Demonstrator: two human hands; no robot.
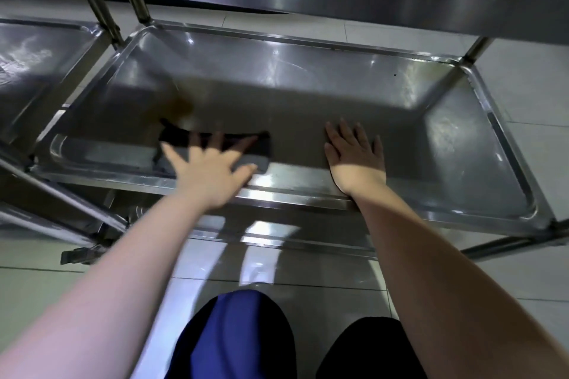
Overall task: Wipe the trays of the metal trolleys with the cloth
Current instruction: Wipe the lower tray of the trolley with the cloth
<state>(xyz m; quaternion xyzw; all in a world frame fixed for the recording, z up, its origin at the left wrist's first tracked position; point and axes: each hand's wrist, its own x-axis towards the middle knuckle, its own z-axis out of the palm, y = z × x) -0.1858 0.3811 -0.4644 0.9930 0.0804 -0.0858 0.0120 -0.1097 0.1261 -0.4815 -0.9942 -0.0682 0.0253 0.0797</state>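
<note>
Pressing dark cloth [215,144] flat: left hand [209,175]; right hand [354,160] flat on tray [462,132].

Pale, glossy floor tiles [538,148] divided by thin dark grout lines [308,284], with soft streaks of reflected light. At the lower edge are two bent knees, one clad in blue fabric [228,326], the other in black fabric [369,348].

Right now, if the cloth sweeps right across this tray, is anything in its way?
Yes. The right hand lies flat on the tray floor, right of the cloth that the left hand presses down. Nothing else visible stands on the tray floor past that hand.
</note>
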